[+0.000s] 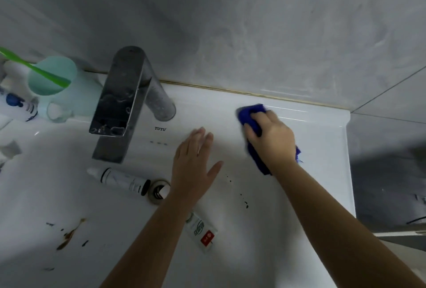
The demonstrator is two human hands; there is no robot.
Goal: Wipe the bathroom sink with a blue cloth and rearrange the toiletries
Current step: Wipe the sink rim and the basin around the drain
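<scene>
Stains (69,236), a toothpaste tube (202,233) and a white tube (119,179) lie in the sink (265,241), so most work seems left. The left hand (193,163) rests flat, fingers straight. The right hand (272,140) grips the blue cloth (250,114) on the back ledge.

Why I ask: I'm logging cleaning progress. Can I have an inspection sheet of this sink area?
Surface: white sink; dark specks right of the drain, brown smears front left.
Job's things: blue cloth on the right ledge; white tube and toothpaste tube lying in the basin; mint cup holding a green toothbrush, left of the faucet.
Clutter: white bottle at far left.
Grippers: right hand grips the cloth; left hand flat on the sink.
Cables: nothing seen on the sink.
Surroundings: grey wall behind.
</scene>
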